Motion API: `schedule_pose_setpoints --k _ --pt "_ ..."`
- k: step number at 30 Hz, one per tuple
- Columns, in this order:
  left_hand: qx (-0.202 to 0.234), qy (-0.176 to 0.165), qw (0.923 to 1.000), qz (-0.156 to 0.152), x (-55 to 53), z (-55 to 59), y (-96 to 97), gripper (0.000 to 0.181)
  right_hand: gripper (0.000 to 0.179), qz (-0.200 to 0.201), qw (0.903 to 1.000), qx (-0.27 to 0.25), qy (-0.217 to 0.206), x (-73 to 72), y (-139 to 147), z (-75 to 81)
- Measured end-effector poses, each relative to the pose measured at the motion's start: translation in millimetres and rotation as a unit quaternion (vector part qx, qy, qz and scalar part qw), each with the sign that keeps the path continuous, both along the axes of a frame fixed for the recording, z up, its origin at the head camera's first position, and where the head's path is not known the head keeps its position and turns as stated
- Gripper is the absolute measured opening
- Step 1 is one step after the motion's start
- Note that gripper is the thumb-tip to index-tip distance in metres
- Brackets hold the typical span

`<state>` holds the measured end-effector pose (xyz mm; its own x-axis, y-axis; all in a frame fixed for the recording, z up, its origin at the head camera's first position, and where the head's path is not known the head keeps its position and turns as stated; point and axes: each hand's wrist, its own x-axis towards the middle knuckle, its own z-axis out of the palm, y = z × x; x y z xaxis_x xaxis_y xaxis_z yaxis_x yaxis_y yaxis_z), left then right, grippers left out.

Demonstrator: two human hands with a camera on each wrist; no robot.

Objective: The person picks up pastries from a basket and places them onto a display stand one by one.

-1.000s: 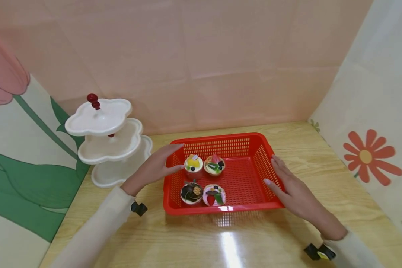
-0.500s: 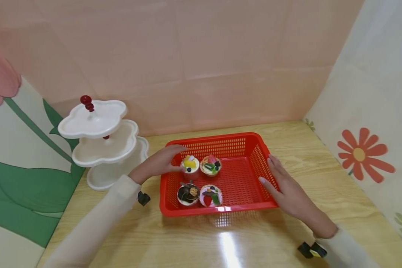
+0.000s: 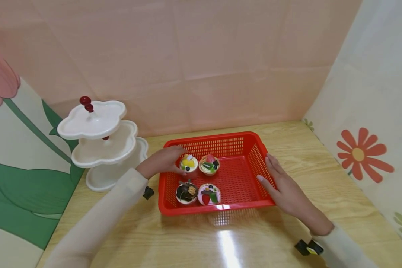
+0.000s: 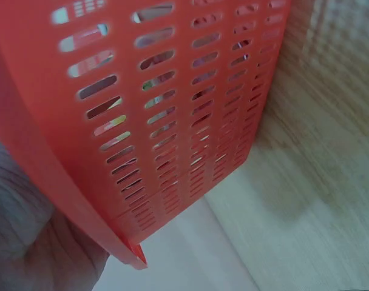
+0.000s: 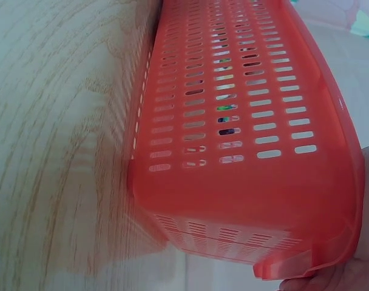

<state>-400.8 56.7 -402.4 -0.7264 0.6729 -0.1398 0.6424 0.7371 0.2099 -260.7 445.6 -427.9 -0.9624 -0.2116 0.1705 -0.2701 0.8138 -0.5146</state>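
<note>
- Your left hand (image 3: 163, 160) reaches over the left rim of the red basket (image 3: 248, 205), thumb and fingers curved round the yellow-topped cupcake (image 3: 188, 163) inside the basket's back-left corner; you cannot tell how firmly.
- Your right hand (image 3: 286, 191) touches the basket's right side, fingers straight, thumb spread apart.
- Left of the basket stands a white tiered stand (image 3: 93, 121).

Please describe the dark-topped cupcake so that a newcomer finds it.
On the wooden table, find the red plastic basket. In its near left corner sits the dark cupcake. Its brown topping differs from the pink cupcake beside and the yellow-topped cupcake behind.
</note>
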Motion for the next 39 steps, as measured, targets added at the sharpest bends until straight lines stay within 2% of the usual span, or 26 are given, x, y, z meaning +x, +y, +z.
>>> schedule_pose_setpoints --k 4,7,10,13,21,24,34,39 --pt "-0.003 0.018 0.9998 -0.011 -3.0 -1.5 2.1 0.076 0.075 0.001 1.0000 0.000 0.001 -0.1 0 0.7" --pt "0.000 0.021 0.9997 -0.013 -4.2 -3.3 4.1 0.061 0.075 0.002 1.0000 0.002 0.001 0.3 -1 1.3" --pt "0.009 0.014 0.9998 -0.008 -4.8 -3.7 6.9 0.049 0.075 0.004 1.0000 0.001 0.000 0.2 -1 2.2" --pt "0.011 0.007 0.9999 0.000 -5.0 -3.1 8.9 0.047 0.074 0.004 1.0000 -0.001 0.001 0.1 -1 2.6" --pt "-0.011 -0.008 0.9999 0.005 -5.4 -2.8 11.2 0.050 0.074 0.000 1.0000 -0.003 -0.007 1.2 0 2.4" --pt "-0.006 -0.008 0.9999 0.001 -5.8 -3.8 10.9 0.048 0.074 -0.001 1.0000 -0.003 -0.008 1.7 0 2.1" --pt "0.033 0.024 0.9990 -0.018 -6.0 -9.7 6.7 0.052 0.074 0.002 0.9999 -0.011 -0.006 0.4 1 1.7" --pt "0.042 0.014 0.9989 -0.013 -7.6 -11.9 3.7 0.063 0.074 0.000 0.9999 -0.010 -0.008 0.1 1 1.3"
